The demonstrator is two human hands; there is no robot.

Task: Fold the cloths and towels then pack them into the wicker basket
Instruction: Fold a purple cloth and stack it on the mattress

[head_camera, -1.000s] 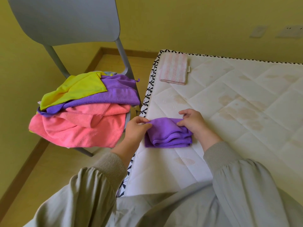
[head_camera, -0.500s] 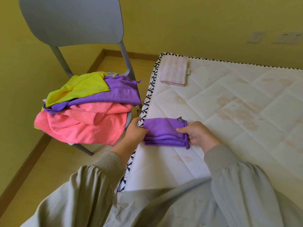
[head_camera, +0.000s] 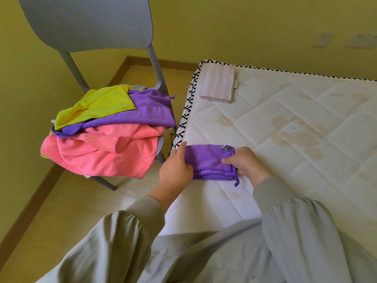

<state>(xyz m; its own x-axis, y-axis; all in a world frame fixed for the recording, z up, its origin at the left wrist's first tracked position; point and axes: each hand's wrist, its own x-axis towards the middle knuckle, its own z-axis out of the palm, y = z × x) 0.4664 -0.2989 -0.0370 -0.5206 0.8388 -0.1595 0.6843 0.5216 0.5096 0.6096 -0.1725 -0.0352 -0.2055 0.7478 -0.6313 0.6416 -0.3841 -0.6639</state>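
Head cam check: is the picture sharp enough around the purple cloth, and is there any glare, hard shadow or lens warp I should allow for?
Head view: the purple cloth and both hands are sharp, its label visible but unreadable; light is soft and even, no glare, only faint shadows; wide-angle warp tilts the chair, and the wall sockets look soft.

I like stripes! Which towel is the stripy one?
The pink-and-white folded towel at the far corner of the mattress. The other cloths are plain: purple, yellow or pink.
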